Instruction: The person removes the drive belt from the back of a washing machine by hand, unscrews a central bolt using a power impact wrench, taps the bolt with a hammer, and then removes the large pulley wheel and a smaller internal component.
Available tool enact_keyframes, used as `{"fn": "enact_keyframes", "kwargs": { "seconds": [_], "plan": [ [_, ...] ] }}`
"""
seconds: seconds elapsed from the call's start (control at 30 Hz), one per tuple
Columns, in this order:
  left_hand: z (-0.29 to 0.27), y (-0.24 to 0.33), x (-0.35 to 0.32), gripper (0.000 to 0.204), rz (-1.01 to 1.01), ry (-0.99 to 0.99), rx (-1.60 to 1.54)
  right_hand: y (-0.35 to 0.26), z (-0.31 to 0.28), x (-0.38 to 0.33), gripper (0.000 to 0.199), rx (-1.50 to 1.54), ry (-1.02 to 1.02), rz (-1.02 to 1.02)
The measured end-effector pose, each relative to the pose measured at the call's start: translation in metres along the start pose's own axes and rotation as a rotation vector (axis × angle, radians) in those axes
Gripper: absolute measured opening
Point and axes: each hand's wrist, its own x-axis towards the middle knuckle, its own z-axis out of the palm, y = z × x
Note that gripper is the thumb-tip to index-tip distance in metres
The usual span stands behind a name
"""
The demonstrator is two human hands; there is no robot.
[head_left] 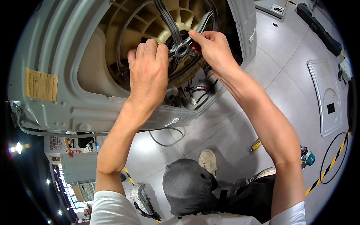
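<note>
In front of me is a grey washing machine cabinet [62, 45] with its large rear opening uncovered. Inside it shows a ribbed, cream-coloured plastic tub [183, 15], and across this sits a spoked metal drum pulley [167, 17] with a round hub. My left hand [149, 69] has its fingers curled over the pulley left of the hub; their tips are mostly hidden. Just right of the hub, my right hand [213, 47] pinches a spoke between thumb and fingers. Below the pulley, loose wires [199, 90] lie in the opening.
A pale back panel [325, 99] lies on the tiled floor at right, near a teal cordless drill [307, 157] and a black cable [322, 174]. A small yellow tool [255, 145] is by my right forearm. A grey hose [165, 144] loops beneath the cabinet. Another person's arm [69, 146] shows far left.
</note>
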Motion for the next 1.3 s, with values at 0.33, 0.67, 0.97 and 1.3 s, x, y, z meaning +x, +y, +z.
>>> {"fn": "enact_keyframes", "kwargs": {
  "seconds": [0.33,0.67,0.97,1.3],
  "plan": [
    [-0.003,0.000,0.002,0.022,0.021,0.017,-0.028,-0.005,0.001,-0.007,0.043,-0.020,0.031,-0.059],
    [-0.028,0.034,-0.013,0.025,0.072,0.107,-0.212,-0.039,-0.045,-0.053,0.036,0.031,-0.097,-0.024],
    [0.010,0.139,-0.045,0.023,0.168,-0.314,-0.521,0.011,-0.151,-0.141,0.026,0.058,0.040,0.545],
    [0.034,0.152,-0.058,0.032,0.087,-0.389,-0.874,0.097,-0.352,-0.140,0.026,-0.257,0.419,0.464]
  ]
}}
